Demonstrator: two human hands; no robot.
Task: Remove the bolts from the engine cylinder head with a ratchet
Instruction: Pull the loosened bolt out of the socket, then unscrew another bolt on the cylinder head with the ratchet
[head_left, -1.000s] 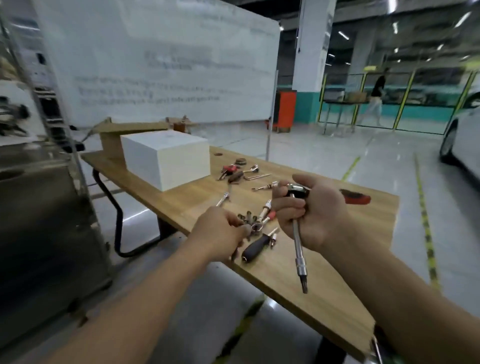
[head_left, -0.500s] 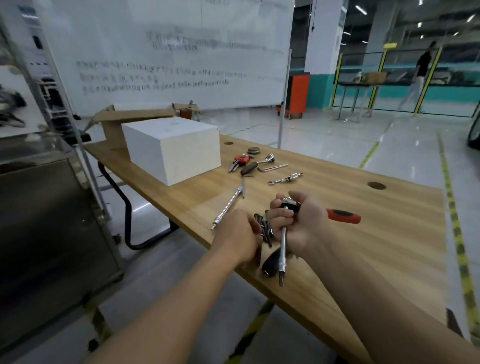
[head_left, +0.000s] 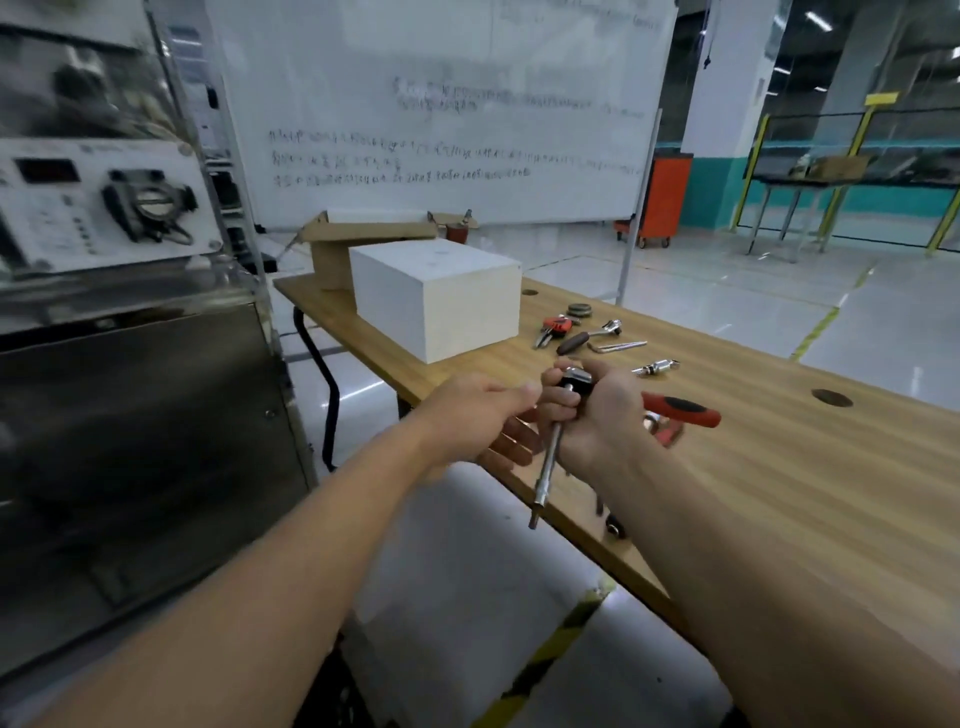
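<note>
My right hand (head_left: 597, 415) grips the head of a ratchet (head_left: 574, 376) above the near edge of the wooden table (head_left: 779, 493). The ratchet's red and black handle (head_left: 680, 408) sticks out to the right. A long steel extension bar (head_left: 546, 467) hangs down from the head, its tip past the table edge. My left hand (head_left: 483, 415) is just left of the bar with its fingers loosely straight, holding nothing that I can see. No engine cylinder head or bolts are in view.
A white box (head_left: 436, 296) and a cardboard box (head_left: 332, 254) stand at the table's far left. Loose hand tools (head_left: 587, 338) and a small chrome adaptor (head_left: 657, 367) lie behind my hands. A metal cabinet with a control panel (head_left: 104, 208) stands to the left, and a whiteboard (head_left: 441, 104) behind.
Both hands have lifted away from the pile of tools and moved left towards the table edge. The left hand has let go of the pile. The view has swung left.
</note>
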